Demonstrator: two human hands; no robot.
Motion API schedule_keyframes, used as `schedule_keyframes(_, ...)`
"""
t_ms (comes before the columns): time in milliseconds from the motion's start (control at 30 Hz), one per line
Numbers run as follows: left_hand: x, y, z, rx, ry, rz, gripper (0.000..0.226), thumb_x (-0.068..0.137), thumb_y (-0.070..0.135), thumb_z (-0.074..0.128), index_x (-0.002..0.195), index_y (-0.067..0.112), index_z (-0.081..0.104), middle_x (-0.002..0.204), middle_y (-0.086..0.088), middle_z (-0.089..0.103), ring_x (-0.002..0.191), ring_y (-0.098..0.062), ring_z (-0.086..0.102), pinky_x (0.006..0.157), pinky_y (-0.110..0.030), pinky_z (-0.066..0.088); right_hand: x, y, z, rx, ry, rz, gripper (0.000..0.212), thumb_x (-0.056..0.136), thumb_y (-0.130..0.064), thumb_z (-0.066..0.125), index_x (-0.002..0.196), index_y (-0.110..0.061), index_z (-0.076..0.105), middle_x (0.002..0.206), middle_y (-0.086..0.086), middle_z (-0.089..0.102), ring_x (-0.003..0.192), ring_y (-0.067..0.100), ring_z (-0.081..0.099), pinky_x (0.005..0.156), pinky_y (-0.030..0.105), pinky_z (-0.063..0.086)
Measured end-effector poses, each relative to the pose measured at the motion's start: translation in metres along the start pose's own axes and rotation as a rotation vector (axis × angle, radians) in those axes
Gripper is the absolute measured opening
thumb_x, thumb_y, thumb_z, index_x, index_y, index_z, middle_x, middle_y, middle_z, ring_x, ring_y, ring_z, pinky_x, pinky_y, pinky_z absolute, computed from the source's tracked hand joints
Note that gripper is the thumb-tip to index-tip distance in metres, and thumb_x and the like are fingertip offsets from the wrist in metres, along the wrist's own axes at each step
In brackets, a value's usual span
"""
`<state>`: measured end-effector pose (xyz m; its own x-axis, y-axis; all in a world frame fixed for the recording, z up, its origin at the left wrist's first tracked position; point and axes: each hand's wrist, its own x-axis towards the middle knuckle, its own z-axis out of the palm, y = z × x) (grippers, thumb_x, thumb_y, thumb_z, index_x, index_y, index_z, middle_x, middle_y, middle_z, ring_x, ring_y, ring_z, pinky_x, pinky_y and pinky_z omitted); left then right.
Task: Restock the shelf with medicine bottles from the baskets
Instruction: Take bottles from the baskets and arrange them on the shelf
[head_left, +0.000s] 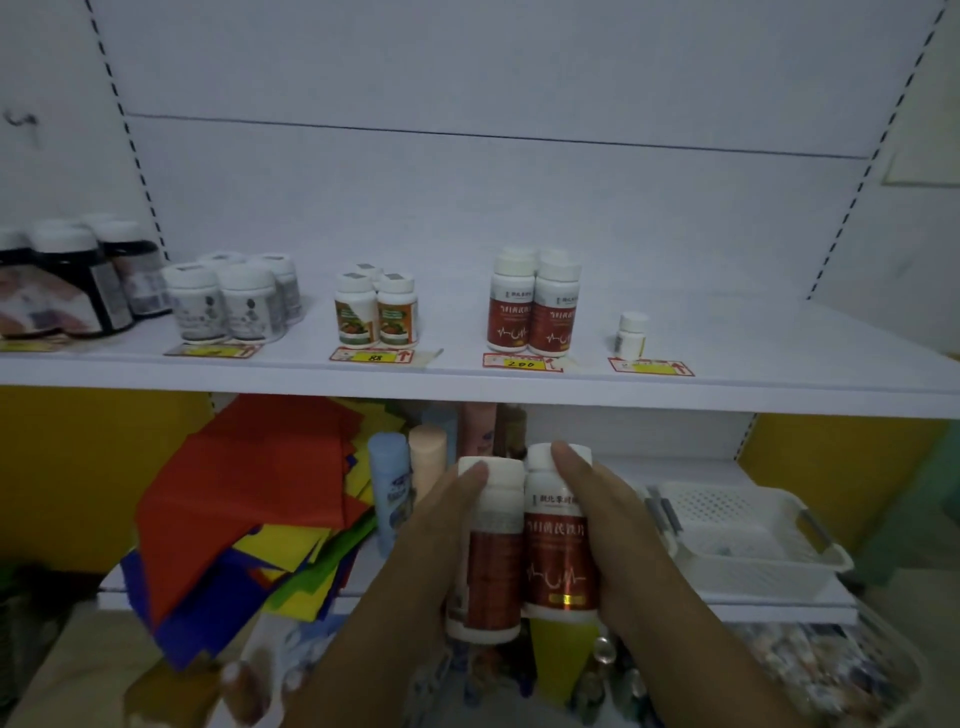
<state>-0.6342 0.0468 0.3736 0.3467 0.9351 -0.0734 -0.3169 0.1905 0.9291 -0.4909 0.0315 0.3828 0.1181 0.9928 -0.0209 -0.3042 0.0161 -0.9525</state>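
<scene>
I hold two white-capped bottles with red labels side by side below the white shelf (467, 376). My left hand (441, 525) grips the left red bottle (491, 566), fingers on its cap. My right hand (608, 519) grips the right red bottle (556, 556). On the shelf above stand matching red-label bottles (532, 306) behind a yellow price tag. Also on the shelf are orange-green label bottles (376, 314), white jars (228, 301), dark jars (78, 280) at the left and one small white bottle (630, 335) at the right.
An empty white plastic basket (737, 535) sits on the lower shelf at the right. Coloured paper sheets (244, 499) and tubes (410, 467) fill the lower shelf's left side. A clear bin of small items (831, 670) is at the bottom right. Price tags line the shelf edge.
</scene>
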Motion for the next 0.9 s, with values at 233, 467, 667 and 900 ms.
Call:
schedule_keyframes(233,0.011,0.027,-0.003,0.141,0.086,0.104,0.08,0.068,0.07,0.05,0.118,0.008,0.064,0.091,-0.02,0.07,0.091,-0.024,0.071,0.064,-0.017,0.056,-0.007,-0.026,0.022,-0.162,-0.019,-0.097,0.037,0.056,-0.066,0.056,0.073,-0.037,0.071,0.082,0.001,0.076,0.075,0.019,0.073,0.064,0.036,0.059)
schedule_keyframes(467,0.023,0.038,0.008,-0.009,0.028,0.103,0.057,0.059,0.049,0.073,0.111,0.027,0.066,0.108,-0.013,0.071,0.096,-0.036,0.069,0.079,-0.05,0.057,0.01,-0.046,0.024,-0.166,-0.029,-0.144,0.046,0.056,-0.068,0.052,0.08,-0.036,0.072,0.084,-0.004,0.077,0.077,0.015,0.073,0.057,0.026,0.058)
schedule_keyframes(667,0.054,0.089,0.021,0.194,-0.012,0.36,0.039,0.056,0.045,0.066,0.094,0.037,0.07,0.096,0.0,0.076,0.087,-0.021,0.073,0.068,-0.036,0.059,0.05,-0.089,0.019,-0.188,-0.082,-0.242,0.044,0.051,-0.07,0.05,0.075,-0.04,0.072,0.083,-0.006,0.076,0.077,0.012,0.073,0.061,0.027,0.058)
schedule_keyframes(900,0.113,0.209,0.043,0.578,0.131,0.786,0.023,0.064,0.04,0.071,0.087,0.041,0.07,0.091,0.014,0.073,0.079,-0.002,0.069,0.056,-0.017,0.056,0.128,-0.202,-0.007,-0.258,0.029,-0.667,0.052,0.051,-0.072,0.054,0.081,-0.033,0.069,0.083,-0.006,0.074,0.078,0.008,0.071,0.065,0.024,0.057)
